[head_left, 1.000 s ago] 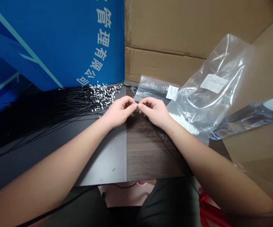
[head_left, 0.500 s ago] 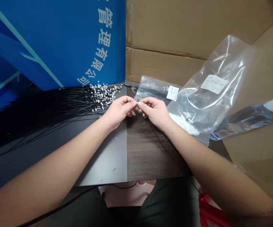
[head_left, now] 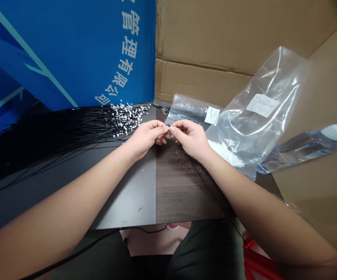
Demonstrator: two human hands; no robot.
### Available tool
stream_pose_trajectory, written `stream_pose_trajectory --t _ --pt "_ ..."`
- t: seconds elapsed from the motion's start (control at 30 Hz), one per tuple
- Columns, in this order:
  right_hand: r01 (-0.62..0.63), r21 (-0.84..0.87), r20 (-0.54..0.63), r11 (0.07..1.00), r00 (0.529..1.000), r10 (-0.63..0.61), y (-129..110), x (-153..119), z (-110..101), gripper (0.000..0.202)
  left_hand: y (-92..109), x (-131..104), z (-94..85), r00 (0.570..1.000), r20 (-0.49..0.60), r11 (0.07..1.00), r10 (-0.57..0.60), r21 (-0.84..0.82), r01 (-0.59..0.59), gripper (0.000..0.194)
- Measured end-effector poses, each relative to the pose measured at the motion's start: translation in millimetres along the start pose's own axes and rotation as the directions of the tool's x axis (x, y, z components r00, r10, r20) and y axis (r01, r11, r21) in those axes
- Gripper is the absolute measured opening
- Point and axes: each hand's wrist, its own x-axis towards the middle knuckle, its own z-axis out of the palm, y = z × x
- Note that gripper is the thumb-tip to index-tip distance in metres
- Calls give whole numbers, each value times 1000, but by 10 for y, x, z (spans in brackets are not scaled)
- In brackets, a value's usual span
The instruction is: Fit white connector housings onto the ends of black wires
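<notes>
My left hand (head_left: 148,138) and my right hand (head_left: 192,139) meet fingertip to fingertip just above the table. Both are closed in a pinch between thumb and index finger. Between the fingertips shows a small pale piece (head_left: 169,128), mostly covered, with a short dark bit beside it. From beneath my right hand a thin black wire (head_left: 207,182) runs down across the brown tabletop and under my right forearm. Left of my hands lies a large heap of black wires (head_left: 54,128), many with small white connectors (head_left: 127,116) on their ends.
Right of my hands, a clear plastic bag (head_left: 262,128) holds small white pieces (head_left: 225,153). Behind them lies a flatter labelled bag (head_left: 186,108). A water bottle (head_left: 302,149) lies tilted at the right. A blue printed panel (head_left: 69,50) and cardboard (head_left: 203,35) wall off the back.
Both hands keep their pinch at nearly the same place, with only slight finger movement. The whole view has shifted a little.
</notes>
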Motion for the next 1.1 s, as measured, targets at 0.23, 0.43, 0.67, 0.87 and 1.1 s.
stream_pose_trajectory --t 0.23,0.43,0.67,0.87,1.1 --pt "18 -46 13 999 1000 -17 -3 -2 -2 17 19 -2 3 999 7 996 -43 -74 44 19" --pt "34 -69 20 997 999 -33 -12 -15 -11 18 28 -9 13 997 9 994 -78 -79 78 21" --pt "28 -76 19 997 999 -27 -15 -14 -15 16 51 -18 22 995 -7 991 -100 -84 100 21" --pt "44 -68 34 997 999 -42 -5 -16 -18 19 48 -28 18 997 4 994 -83 -73 84 22" --pt "-53 28 6 998 999 53 -20 -7 4 20 52 -12 13 994 -23 988 -108 -114 105 19"
